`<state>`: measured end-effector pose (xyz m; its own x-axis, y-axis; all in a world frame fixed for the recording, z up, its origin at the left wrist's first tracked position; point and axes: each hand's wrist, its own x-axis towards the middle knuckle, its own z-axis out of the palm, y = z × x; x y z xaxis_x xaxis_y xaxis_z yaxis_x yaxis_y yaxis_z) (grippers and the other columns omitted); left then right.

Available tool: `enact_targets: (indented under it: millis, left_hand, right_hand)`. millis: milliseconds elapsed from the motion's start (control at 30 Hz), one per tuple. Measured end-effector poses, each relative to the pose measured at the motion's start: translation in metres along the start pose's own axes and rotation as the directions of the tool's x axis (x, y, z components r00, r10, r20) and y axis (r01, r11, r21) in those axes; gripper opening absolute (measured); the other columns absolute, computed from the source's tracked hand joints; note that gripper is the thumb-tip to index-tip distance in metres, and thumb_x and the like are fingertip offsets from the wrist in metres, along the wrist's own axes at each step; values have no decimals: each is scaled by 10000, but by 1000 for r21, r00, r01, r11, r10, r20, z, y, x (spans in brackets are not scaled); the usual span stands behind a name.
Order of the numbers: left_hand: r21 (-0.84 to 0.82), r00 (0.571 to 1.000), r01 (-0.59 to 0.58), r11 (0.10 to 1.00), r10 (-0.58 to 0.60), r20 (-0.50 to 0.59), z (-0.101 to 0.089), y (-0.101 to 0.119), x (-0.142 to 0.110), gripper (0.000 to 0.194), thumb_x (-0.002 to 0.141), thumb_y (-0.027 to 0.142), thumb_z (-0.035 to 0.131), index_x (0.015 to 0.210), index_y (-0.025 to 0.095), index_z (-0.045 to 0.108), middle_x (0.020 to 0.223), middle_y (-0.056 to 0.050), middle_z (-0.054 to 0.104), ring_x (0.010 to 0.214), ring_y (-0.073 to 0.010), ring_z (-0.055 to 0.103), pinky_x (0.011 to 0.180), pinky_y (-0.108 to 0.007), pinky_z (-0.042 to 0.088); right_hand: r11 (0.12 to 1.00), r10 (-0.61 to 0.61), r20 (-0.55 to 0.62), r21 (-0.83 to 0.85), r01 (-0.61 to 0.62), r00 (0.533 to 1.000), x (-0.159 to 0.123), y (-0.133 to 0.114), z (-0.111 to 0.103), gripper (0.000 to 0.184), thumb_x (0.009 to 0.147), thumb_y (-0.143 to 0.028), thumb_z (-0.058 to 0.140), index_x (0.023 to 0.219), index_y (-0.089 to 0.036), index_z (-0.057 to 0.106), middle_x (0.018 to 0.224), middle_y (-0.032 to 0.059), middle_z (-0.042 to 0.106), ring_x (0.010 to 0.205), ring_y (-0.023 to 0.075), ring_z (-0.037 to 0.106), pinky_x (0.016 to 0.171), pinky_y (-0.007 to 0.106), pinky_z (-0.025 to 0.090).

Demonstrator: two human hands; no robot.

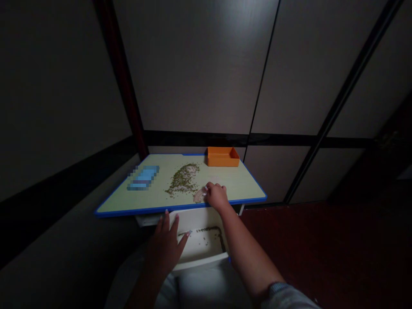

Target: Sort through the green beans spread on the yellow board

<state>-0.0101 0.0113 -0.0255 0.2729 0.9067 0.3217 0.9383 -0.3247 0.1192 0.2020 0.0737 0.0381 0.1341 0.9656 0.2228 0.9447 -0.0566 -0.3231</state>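
Small greenish grains lie in a loose, scattered patch on the middle of the pale tabletop. My right hand is closed near the front edge of the table, to the right of the patch. Its fingers grip a small pale, fan-shaped thing that rests low against the surface; its kind is unclear. Below the table edge sits a white bin, with more grains along its inner edges and a few on its floor. My left hand, fingers spread, lies over the bin's left side.
An orange open box stands at the table's back right corner. A blurred-out blue item lies on the left side. Blue edging runs round the table. Behind it rises a panelled wall; reddish floor shows on the right.
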Motion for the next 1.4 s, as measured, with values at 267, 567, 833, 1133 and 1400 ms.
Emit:
enact_targets:
  millis: [267, 567, 833, 1133, 1400]
  left_hand:
    - [8, 1000, 2, 1000, -2, -1, -1, 1, -2, 609, 842, 469, 471, 1342, 121, 498, 1507, -200, 362, 1380, -355, 360, 1077, -469, 372]
    - [-19, 1000, 5, 1000, -5, 9, -5, 2, -1, 607, 842, 456, 471, 1339, 109, 499, 1505, -216, 355, 1374, -368, 366, 1074, -485, 374]
    - [-27, 1000, -6, 1000, 6, -17, -1, -1, -2, 603, 845, 463, 465, 1343, 124, 495, 1504, -188, 374, 1384, -346, 356, 1083, -474, 365]
    - [2, 1000, -18, 1000, 18, -7, 0, -1, -1, 611, 855, 467, 453, 1349, 110, 487, 1502, -221, 357, 1370, -370, 371, 1073, -474, 371]
    - [-4, 1000, -12, 1000, 12, 9, -2, 0, -1, 620, 857, 475, 439, 1351, 103, 483, 1507, -224, 346, 1371, -367, 369, 1078, -468, 362]
  right_hand:
    - [999, -47, 34, -26, 48, 998, -1, -3, -2, 230, 922, -254, 393, 1013, -219, 601, 948, 81, 682, 974, 207, 566, 780, 321, 273]
    - [999, -40, 40, 4, 40, 998, -2, -1, -3, 215, 910, -234, 412, 1007, -218, 603, 956, 75, 679, 963, 198, 568, 799, 317, 272]
    - [998, -3, 5, 66, 2, 1000, -1, 2, -3, 238, 942, -250, 378, 1020, -222, 601, 990, 68, 680, 975, 195, 577, 812, 313, 284]
    - [984, 134, -57, 123, -126, 989, 1, 5, -2, 245, 962, -276, 373, 1070, -222, 586, 1018, 61, 696, 968, 184, 593, 799, 293, 300]
    - [990, -50, 6, 131, 49, 999, 0, 2, 1, 230, 959, -282, 403, 1049, -225, 608, 1017, 41, 701, 971, 171, 600, 836, 286, 308]
